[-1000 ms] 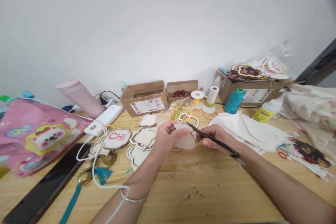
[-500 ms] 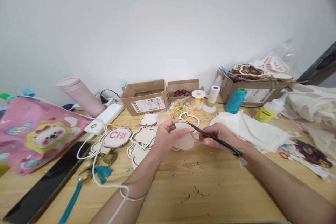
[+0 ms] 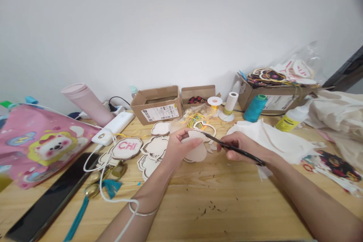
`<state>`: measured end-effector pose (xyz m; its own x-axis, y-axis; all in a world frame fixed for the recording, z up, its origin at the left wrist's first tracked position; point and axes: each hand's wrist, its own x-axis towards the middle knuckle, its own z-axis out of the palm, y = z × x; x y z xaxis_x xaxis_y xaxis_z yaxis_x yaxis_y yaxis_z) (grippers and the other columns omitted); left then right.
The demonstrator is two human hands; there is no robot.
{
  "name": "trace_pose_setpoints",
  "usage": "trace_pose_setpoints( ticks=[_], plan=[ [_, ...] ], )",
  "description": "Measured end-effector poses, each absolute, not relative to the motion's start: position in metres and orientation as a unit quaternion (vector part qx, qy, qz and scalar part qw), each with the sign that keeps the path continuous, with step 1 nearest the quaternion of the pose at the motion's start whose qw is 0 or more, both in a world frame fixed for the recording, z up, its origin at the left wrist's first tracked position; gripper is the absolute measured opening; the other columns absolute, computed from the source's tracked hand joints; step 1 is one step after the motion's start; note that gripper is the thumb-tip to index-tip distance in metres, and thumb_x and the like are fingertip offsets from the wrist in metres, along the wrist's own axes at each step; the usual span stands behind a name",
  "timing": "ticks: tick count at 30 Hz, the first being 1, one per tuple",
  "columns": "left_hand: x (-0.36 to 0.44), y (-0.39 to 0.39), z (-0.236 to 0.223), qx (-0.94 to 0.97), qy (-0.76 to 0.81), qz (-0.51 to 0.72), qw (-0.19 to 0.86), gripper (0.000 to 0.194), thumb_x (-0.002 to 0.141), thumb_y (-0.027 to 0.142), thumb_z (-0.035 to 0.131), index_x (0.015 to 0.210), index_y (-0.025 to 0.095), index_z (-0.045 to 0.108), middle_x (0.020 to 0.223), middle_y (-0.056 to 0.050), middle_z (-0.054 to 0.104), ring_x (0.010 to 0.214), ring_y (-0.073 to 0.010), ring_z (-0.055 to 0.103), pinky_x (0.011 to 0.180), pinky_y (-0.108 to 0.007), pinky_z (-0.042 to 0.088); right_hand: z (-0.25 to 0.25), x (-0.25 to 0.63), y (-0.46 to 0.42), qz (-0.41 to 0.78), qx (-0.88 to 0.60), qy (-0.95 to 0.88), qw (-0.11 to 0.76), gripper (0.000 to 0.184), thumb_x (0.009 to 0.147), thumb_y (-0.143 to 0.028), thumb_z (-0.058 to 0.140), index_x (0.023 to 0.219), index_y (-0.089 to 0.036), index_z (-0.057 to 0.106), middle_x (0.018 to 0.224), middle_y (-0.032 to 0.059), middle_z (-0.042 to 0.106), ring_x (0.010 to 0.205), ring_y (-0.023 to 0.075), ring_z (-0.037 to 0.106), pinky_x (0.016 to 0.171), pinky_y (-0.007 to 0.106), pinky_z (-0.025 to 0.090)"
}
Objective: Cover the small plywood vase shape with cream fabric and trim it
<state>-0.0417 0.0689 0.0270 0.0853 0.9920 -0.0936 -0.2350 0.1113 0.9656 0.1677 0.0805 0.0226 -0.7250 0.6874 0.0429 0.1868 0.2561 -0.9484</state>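
My left hand (image 3: 178, 148) is closed on a pale cloud-shaped wooden piece (image 3: 197, 152), held just above the wooden table (image 3: 215, 211). My right hand (image 3: 241, 146) grips a thin black tool (image 3: 235, 149), which looks like scissors; its tip reaches the top edge of the piece. More pale wooden cut-outs (image 3: 154, 151) lie flat to the left of my left hand, one lettered "CHI" in pink (image 3: 126, 147). A white cable runs along my left forearm.
Two open cardboard boxes (image 3: 156, 104) stand at the back, a third one (image 3: 273, 96) with patterned pieces at the right. A teal thread spool (image 3: 254, 108), white cloth (image 3: 279, 141), a glue bottle (image 3: 289, 121), a pink tumbler (image 3: 88, 104), a pink bag (image 3: 36, 145) and a black slab (image 3: 48, 204) surround the hands.
Both hands have barely shifted; the piece has sunk slightly in my left hand and my right hand has edged a little to the right with the tool.
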Motion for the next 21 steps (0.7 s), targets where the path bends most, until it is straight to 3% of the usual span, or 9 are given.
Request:
trace_pose_setpoints(
  ticks=[5,21],
  plan=[
    [-0.0434,0.0698,0.0262,0.425,0.440,0.512,0.603,0.027,0.047,0.018,0.076,0.070,0.017,0.062,0.062,0.003,0.066,0.050,-0.0102,0.057,0.050,-0.020,0.045,0.0232,0.1686,0.0811,0.525,-0.284,-0.770,0.227,0.052,0.067,-0.059,0.053,0.084,-0.010,0.056,0.053,-0.0060,0.033,0.046,0.0056,0.026,0.041,0.019,0.019],
    [-0.0498,0.0751,0.0169,0.461,0.435,0.483,0.604,0.025,0.052,0.019,0.075,0.074,0.016,0.062,0.066,0.001,0.065,0.054,-0.0100,0.058,0.052,-0.020,0.045,0.0265,0.1754,0.0831,0.417,-0.329,-0.826,0.189,0.034,0.076,-0.042,0.052,0.070,-0.009,0.060,0.053,-0.0035,0.037,0.048,0.0063,0.029,0.041,0.018,0.022]
  ],
)
